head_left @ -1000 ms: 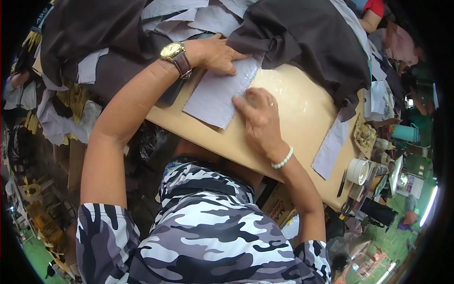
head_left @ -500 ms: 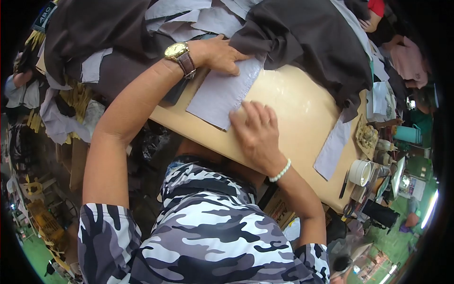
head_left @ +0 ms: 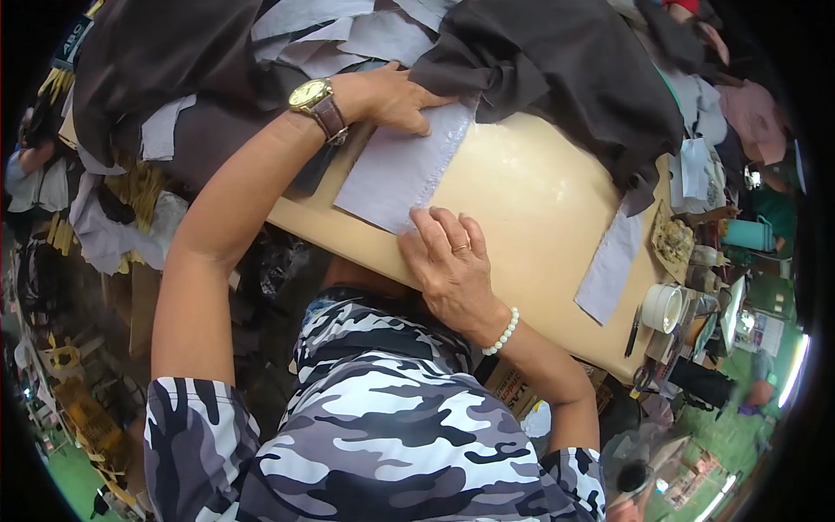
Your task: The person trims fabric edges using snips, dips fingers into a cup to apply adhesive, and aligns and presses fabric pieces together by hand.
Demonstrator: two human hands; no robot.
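Observation:
A pale grey fabric piece (head_left: 391,170) lies on the tan table (head_left: 522,226), with a whitish, shiny band along its right edge. My left hand (head_left: 396,97) rests on its top end, fingers spread, beside the dark cloth (head_left: 539,70). Near the piece's lower right corner is my right hand (head_left: 448,265), at the table's front edge. Its fingers are bent and close together; whether they hold anything under them is hidden. Another pale grey strip (head_left: 611,265) extends from under the dark cloth at the right.
At the right edge stand a white round container (head_left: 663,308), a black pen (head_left: 633,333) and a tray of yellowish material (head_left: 671,239). Grey scraps (head_left: 391,36) are heaped at the back. A co-worker's hand (head_left: 713,39) shows at the top right.
My right hand has moved down along the fabric's right edge to its lower corner. My left hand stays on the top end. The co-worker at the top right has moved.

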